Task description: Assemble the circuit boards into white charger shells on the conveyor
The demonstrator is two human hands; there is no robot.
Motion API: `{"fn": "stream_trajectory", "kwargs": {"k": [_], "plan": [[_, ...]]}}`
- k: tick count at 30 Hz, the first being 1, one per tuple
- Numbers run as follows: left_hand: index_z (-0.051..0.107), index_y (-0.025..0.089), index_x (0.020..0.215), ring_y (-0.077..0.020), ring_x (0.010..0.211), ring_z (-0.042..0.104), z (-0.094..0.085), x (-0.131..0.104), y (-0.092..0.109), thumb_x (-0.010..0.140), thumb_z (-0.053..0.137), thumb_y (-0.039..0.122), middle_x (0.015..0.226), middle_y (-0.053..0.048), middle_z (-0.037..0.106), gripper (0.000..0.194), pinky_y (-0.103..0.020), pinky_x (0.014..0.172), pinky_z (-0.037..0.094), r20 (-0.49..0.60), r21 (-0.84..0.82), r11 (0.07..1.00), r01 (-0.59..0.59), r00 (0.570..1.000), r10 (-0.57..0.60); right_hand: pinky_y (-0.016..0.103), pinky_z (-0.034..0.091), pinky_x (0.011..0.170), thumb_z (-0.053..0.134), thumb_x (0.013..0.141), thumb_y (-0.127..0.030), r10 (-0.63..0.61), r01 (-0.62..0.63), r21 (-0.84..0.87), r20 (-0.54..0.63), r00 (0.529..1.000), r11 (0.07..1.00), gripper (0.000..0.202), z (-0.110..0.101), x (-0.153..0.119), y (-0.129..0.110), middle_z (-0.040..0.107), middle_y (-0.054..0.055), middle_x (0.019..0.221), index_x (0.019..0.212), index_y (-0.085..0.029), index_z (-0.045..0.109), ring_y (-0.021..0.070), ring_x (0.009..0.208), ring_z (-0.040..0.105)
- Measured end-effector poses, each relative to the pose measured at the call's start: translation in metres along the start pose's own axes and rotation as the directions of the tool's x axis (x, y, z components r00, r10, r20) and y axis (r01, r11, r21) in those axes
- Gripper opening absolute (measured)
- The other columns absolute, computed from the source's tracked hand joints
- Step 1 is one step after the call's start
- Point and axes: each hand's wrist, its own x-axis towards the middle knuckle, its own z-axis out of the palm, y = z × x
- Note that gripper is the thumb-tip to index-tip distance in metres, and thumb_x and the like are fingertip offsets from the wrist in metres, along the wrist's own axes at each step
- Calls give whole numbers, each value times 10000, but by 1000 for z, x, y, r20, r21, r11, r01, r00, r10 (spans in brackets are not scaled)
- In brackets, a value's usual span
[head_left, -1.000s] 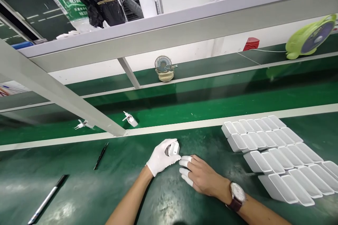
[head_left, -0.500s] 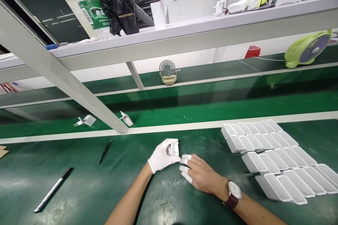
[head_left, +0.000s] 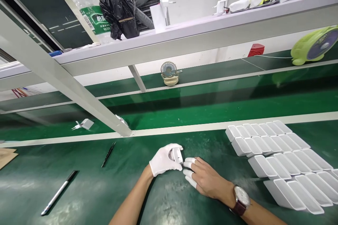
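My left hand [head_left: 165, 160], in a white glove, grips a small white plastic piece [head_left: 176, 155] between thumb and fingers above the green work surface. Just to its right is my right hand [head_left: 202, 175], bare except for white finger cots. Its fingers are apart and point toward the white piece, with a small gap between. Nothing shows in them. A watch [head_left: 241, 197] is on the right wrist. Several rows of white open trays [head_left: 281, 163] stand on the right of the surface.
A silver and black marker [head_left: 59, 193] and a thin black pen [head_left: 108, 154] lie on the left. A slanted metal post [head_left: 79, 91] meets the pale strip behind. Beyond it lie a white plug adapter [head_left: 86, 124] and a small fan [head_left: 169, 73]. A shelf [head_left: 185, 36] crosses above.
The view has shifted slightly. The white piece is tilted differently in my left hand, whose thumb and fingers are spread wider around it. My right hand is a little farther from it.
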Motion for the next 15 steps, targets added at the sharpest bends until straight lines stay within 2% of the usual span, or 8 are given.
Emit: {"fn": "stream_trajectory", "kwargs": {"k": [3, 5, 7, 10, 15], "plan": [[628, 222, 1219, -236, 1042, 616, 1, 0, 1, 647, 845, 310, 1160, -58, 655, 618, -360, 956, 487, -31, 84, 991, -101, 994, 103, 457, 436, 987, 533, 956, -172, 5, -5, 7, -2, 1000, 1000, 152, 1, 0, 0, 642, 126, 1108, 1087, -162, 610, 281, 1158, 560], [598, 222, 1266, -250, 1131, 583, -1, 2, 1, 728, 762, 288, 1230, -81, 616, 566, -400, 1033, 446, -81, 191, 963, -188, 975, 207, 450, 425, 1005, 525, 961, -172, 6, -6, 18, 0, 1000, 1000, 167, 1, 0, 0, 638, 117, 1143, 1107, -164, 606, 276, 1178, 549], [571, 210, 1303, -265, 1192, 549, -6, 4, -2, 764, 697, 268, 1271, -105, 581, 556, -435, 1073, 414, -150, 273, 937, -219, 952, 266, 445, 412, 1023, 516, 966, -173, 7, -7, 24, -3, 1000, 1000, 178, 1, -1, 1, 633, 111, 1178, 1120, -170, 604, 273, 1200, 536], [545, 190, 1336, -284, 1246, 516, -13, 7, -7, 794, 635, 271, 1317, -128, 556, 555, -474, 1108, 376, -237, 290, 939, -183, 937, 256, 444, 401, 1037, 519, 966, -182, 9, -9, 19, -12, 1000, 1000, 188, 2, -2, 1, 632, 112, 1196, 1133, -167, 603, 273, 1213, 529], [484, 202, 1401, -292, 1269, 499, -16, 9, -12, 821, 589, 274, 1352, -113, 578, 594, -500, 1121, 352, -310, 298, 945, -133, 923, 227, 441, 393, 1048, 523, 969, -190, 8, -8, 10, -18, 1000, 1000, 186, 2, -2, 1, 633, 109, 1200, 1133, -161, 605, 268, 1213, 530]]}}
